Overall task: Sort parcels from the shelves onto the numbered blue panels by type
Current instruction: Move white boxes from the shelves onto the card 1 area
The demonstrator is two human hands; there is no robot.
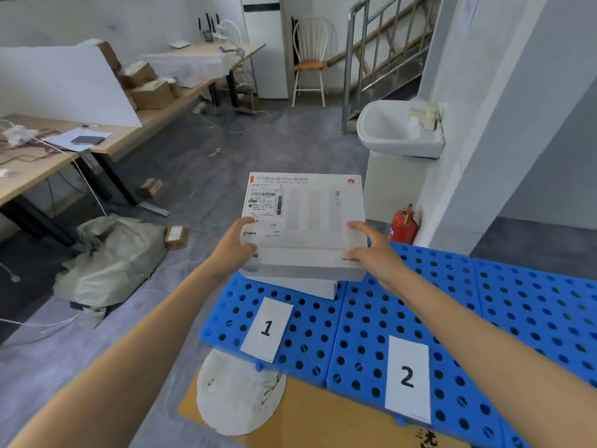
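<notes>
A white boxed parcel [307, 218] with a shipping label sits on top of another white box [310, 287] at the far end of the blue perforated panel [290, 337] marked with a paper card "1" [267, 328]. My left hand [237, 245] grips the top box's left near corner, thumb on its lid. My right hand [376, 250] holds its right near corner the same way. Panel "2" [365, 318], to the right, carries a card "2" [407, 378] and no parcel.
More blue panels [533, 305] extend right. A red fire extinguisher [403, 226] and a white sink [397, 130] stand behind them. Desks with brown parcels [150, 92] run along the left; a grey sack [113, 257] and small boxes lie on the floor.
</notes>
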